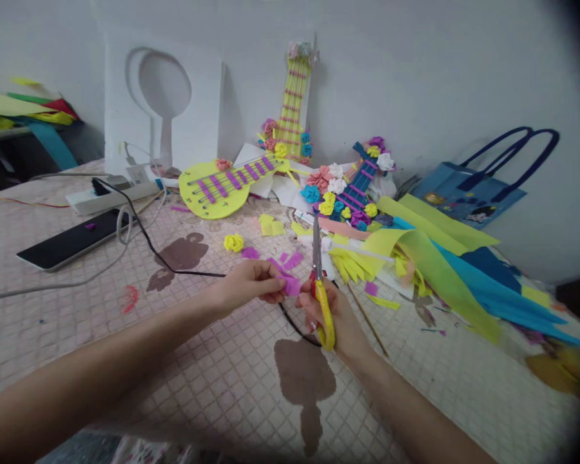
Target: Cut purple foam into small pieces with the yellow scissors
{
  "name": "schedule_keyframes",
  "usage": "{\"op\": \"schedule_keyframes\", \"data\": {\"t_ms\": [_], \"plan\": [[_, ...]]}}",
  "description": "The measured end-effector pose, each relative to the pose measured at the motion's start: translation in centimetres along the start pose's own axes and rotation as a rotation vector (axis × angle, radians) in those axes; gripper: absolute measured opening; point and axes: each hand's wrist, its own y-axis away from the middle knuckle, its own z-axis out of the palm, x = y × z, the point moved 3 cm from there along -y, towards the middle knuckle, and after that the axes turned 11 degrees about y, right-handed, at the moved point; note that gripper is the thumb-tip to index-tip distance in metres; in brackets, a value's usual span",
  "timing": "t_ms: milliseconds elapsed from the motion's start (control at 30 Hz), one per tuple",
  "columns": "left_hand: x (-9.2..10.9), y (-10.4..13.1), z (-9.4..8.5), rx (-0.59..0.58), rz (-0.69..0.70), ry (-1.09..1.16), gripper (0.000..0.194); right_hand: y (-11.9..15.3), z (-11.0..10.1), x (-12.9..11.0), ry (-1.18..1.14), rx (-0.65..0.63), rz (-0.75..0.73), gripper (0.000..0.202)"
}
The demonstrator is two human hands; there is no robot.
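Observation:
My left hand [257, 281] is closed on a small piece of purple paper [291, 285] near the middle of the view. Just right of it, my right hand [327, 309] holds yellow-handled scissors [323, 303], their blades pointing away from me. The right fingertips are close to the edge of the purple paper; whether they touch it is hard to tell. More purple scraps [250, 253] and a yellow paper flower [233, 243] lie just beyond my hands. Cut yellow paper strips [360, 265] lie to the right of the blades.
A yellow paper guitar [217, 190] and a blue one with flowers [360, 187] are at the back. A tablet-like black device [77, 240], a power strip [111, 196] and cables occupy the left. Crepe sheets [444, 283], a wooden stick [367, 318] and a blue bag [468, 193] are right.

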Motion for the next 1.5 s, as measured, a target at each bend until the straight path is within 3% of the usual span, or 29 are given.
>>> {"op": "schedule_keyframes", "data": {"t_ms": [167, 333, 467, 733, 967, 1500], "plan": [[1.4, 0.1, -0.5, 0.142, 0.163, 0.186, 0.029, 0.0, -0.3, 0.0, 0.089, -0.079, -0.17, 0.04], [2.6, 0.5, -0.8, 0.221, 0.295, 0.185, 0.025, 0.7, 0.2, -0.4, 0.167, -0.221, -0.046, 0.038], [2.9, 0.7, -1.0, 0.259, 0.358, 0.236, 0.02, 1.1, 0.8, -0.7, 0.226, -0.282, -0.028, 0.033], [3.0, 0.7, -1.2, 0.303, 0.4, 0.338, 0.017, 1.2, 1.3, -1.0, 0.43, -0.213, -0.081, 0.029], [2.8, 0.9, -1.0, 0.323, 0.415, 0.311, 0.018, 0.9, 1.1, -0.3, 0.471, -0.185, -0.082, 0.022], [2.3, 0.8, -0.5, 0.301, 0.407, 0.352, 0.018, 1.0, 1.2, -0.7, 0.485, -0.163, -0.084, 0.027]]}}
